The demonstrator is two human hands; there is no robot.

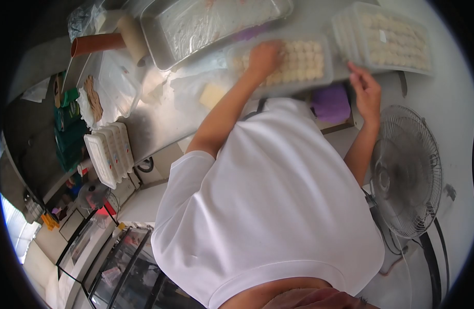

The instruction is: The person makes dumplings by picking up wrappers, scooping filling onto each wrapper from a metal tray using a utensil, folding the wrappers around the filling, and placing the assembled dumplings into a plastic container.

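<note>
A clear plastic tray (pixel 327 67) holds rows of small pale dough balls (pixel 304 54) on the metal worktop. My left hand (pixel 265 59) reaches over the left part of these rows. Its fingers are bent down among the balls, and what they hold is hidden. To the right of the tray, my right hand (pixel 367 92) is raised with its fingers loosely curled and apart. Nothing shows in it. Beyond its fingertips is a stack of similar clear trays (pixel 427 56), the top one filled with pale balls.
A metal pan (pixel 154 49) lined with plastic film lies at the back. A pale yellow block (pixel 212 95) and a purple cloth (pixel 330 104) are near my body. White egg-tray-like cartons (pixel 105 159) are at the left. A standing fan (pixel 406 172) is close to my right arm.
</note>
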